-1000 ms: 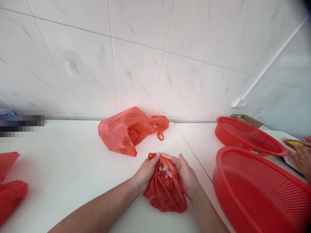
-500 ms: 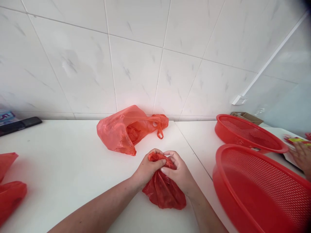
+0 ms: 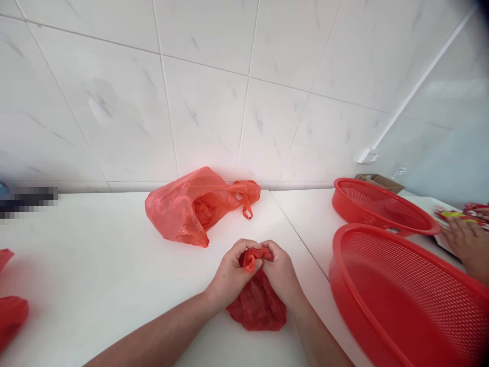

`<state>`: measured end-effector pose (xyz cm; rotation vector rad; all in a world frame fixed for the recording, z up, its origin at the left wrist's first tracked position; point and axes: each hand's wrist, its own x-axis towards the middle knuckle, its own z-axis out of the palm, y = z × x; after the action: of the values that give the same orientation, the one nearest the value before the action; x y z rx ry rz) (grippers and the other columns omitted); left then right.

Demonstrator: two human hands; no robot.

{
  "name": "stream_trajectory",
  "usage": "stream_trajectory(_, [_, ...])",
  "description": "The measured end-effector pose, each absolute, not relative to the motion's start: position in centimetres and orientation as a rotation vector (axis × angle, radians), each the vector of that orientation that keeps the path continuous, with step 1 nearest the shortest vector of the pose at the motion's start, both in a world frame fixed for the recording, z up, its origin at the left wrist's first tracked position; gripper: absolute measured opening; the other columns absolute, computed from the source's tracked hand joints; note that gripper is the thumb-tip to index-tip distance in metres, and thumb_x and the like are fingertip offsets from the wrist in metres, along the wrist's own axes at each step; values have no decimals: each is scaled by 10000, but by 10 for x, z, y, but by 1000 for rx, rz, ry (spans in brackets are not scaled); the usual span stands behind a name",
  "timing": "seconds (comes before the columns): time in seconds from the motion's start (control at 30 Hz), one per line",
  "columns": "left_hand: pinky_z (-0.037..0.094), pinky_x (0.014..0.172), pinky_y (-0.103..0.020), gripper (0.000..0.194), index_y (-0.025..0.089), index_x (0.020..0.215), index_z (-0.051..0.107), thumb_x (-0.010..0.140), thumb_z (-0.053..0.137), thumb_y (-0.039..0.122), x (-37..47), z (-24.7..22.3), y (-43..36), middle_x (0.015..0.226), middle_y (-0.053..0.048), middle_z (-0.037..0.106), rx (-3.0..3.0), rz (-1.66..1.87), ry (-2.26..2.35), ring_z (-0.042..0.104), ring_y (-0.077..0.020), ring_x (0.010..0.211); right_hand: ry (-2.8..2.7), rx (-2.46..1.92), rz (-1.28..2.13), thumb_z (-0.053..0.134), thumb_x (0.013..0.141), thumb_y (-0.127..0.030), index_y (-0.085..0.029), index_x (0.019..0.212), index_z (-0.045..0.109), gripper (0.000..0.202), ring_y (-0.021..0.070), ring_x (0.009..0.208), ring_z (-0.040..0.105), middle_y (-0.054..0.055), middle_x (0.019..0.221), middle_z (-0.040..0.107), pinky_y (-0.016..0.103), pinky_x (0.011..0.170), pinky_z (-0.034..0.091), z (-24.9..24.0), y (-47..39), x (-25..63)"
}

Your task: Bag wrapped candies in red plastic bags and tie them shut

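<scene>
Between my two hands, a red plastic bag [image 3: 260, 306] is bunched at its top, with its wider lower part hanging down onto the white table. My left hand [image 3: 233, 270] has its fingers closed around the gathered neck from the left. From the right, my right hand [image 3: 280, 270] pinches the same neck, its thumb close to the left thumb. A twisted end of the plastic sticks up between them. Behind my hands lies a lighter red plastic bag [image 3: 171, 209], its mouth gaping and a looped handle to the right. What the held bag contains cannot be made out.
To the right stand two red plastic baskets with mesh sides, a near one [image 3: 340, 285] and a far one [image 3: 340, 204]. Another person's hand [image 3: 466, 242] rests beyond them by colourful packets. More red plastic [image 3: 11, 316] lies at the left edge. A tiled wall [image 3: 206, 117] backs the table.
My hands have drawn together and tightened the bag's neck, twisting its top into a narrower roll. The view has shifted slightly to the right. The other person's hand shows more now.
</scene>
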<state>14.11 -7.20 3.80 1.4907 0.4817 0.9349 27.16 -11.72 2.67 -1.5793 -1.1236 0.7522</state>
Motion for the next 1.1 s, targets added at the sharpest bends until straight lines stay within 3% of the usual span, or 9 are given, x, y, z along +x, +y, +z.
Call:
stream_trajectory(0.13, [423, 912, -331, 174, 244, 950, 696, 847, 562, 203, 143, 38, -77, 1024, -72, 588, 1630, 993, 453, 546, -222, 1012, -1082, -1494, 750, 509, 760, -193, -223, 883, 649, 189, 185, 769, 601, 11, 818, 681, 309, 701, 451, 28, -116, 275])
stream_trajectory(0.33, [455, 877, -338, 263, 282, 1064, 677, 896, 491, 204, 138, 28, -67, 1087, -79, 579, 1823, 1076, 505, 554, -212, 1017, -834, -984, 1274, 616, 702, -224, -189, 1053, 656, 355, 190, 868, 628, 60, 998, 681, 329, 811, 464, 38, -122, 289])
stream_trajectory(0.47, [422, 908, -369, 322, 268, 1152, 617, 905, 458, 137, 133, 30, -69, 1230, -92, 547, 2326, 1366, 298, 492, -213, 1122, -667, -934, 1177, 678, 681, -336, -182, 920, 689, 285, 151, 714, 618, 40, 830, 679, 301, 717, 487, 38, -121, 297])
stream_trajectory(0.57, [322, 1001, -398, 203, 200, 926, 642, 914, 454, 126, 132, 40, -88, 964, -33, 669, 2548, 1441, -1, 538, -173, 1004, -654, -1236, 927, 700, 617, -302, -183, 844, 702, 256, 136, 612, 584, 20, 726, 667, 282, 619, 476, 32, -115, 307])
stream_trajectory(0.67, [342, 983, -364, 307, 187, 722, 570, 952, 371, 151, 133, 47, -115, 644, 25, 609, 2566, 1284, -197, 548, -117, 719, -640, -1409, 739, 668, 591, -259, -176, 786, 722, 219, 164, 681, 603, 38, 754, 689, 288, 644, 470, 25, -110, 320])
stream_trajectory(0.83, [458, 732, -240, 384, 206, 766, 556, 990, 250, 264, 137, 33, -140, 587, 7, 579, 2480, 1161, -312, 546, -120, 638, -634, -1497, 631, 618, 596, -234, -175, 765, 732, 212, 193, 766, 628, 55, 785, 707, 304, 717, 471, 16, -106, 329])
stream_trajectory(0.93, [465, 723, -224, 456, 193, 788, 555, 997, 160, 282, 142, 22, -143, 580, 2, 586, 2465, 1139, -355, 540, -113, 598, -674, -1502, 644, 613, 616, -247, -175, 779, 735, 216, 191, 749, 630, 53, 762, 705, 302, 701, 480, 11, -104, 328])
stream_trajectory(1.03, [427, 895, -214, 380, 166, 913, 580, 998, 213, 219, 143, 19, -141, 696, 3, 675, 2502, 1200, -430, 591, -94, 697, -714, -1477, 669, 629, 625, -264, -167, 811, 722, 229, 174, 696, 617, 39, 744, 688, 294, 666, 484, 7, -104, 330])
stream_trajectory(1.1, [294, 1072, -285, 243, 193, 1100, 561, 973, 353, 196, 142, 21, -136, 956, -3, 719, 2631, 1220, -443, 610, -103, 946, -733, -1437, 675, 627, 669, -313, -175, 991, 680, 354, 158, 671, 607, 21, 757, 667, 287, 649, 489, 5, -105, 333])
